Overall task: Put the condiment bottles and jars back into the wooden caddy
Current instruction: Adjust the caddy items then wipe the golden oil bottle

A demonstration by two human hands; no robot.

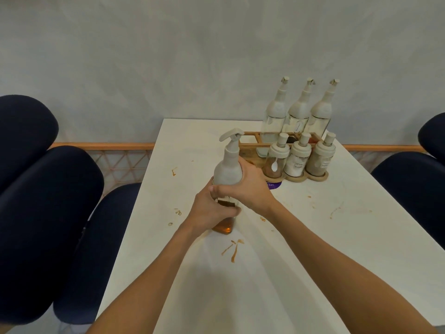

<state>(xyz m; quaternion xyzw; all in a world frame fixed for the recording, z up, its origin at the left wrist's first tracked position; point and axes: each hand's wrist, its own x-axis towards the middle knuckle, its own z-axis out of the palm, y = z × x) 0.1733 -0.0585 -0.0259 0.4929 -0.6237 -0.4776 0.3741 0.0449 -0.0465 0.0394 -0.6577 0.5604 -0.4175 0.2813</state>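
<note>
Both hands clamped on bottle: left hand low, right hand up top.

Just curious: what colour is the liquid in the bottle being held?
Amber-brown liquid, seen in the head view.

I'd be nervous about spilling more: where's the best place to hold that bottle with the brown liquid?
Probably as now: the bottle stands upright, so the left hand wraps the glass body from the left and the right hand steadies the wide pale shoulder from the right. The thin spout on top looks too slim to grip.
</note>
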